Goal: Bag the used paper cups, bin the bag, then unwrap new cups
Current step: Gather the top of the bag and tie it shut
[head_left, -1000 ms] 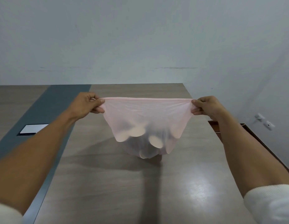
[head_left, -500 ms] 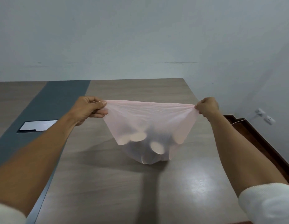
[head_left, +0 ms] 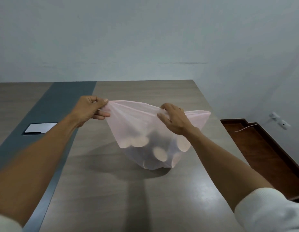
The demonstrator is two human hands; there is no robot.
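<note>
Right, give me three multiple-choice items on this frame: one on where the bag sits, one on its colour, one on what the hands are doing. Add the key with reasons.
1. Where does the bottom of the bag rest?
A. On the wooden table top
B. On the floor
C. Inside a bin

2. What colour is the bag?
A. Black
B. Translucent pale pink
C. Solid green

3. What is the left hand doing?
A. Lying flat on the table
B. Holding a single cup
C. Pinching the bag's rim

Key:
1 A: the bag's base sits on the table, with its shadow under it.
2 B: the paper cups show through the thin pink film.
3 C: its fingers gather the rim's left corner, while the right hand grips the rim further right.
</note>
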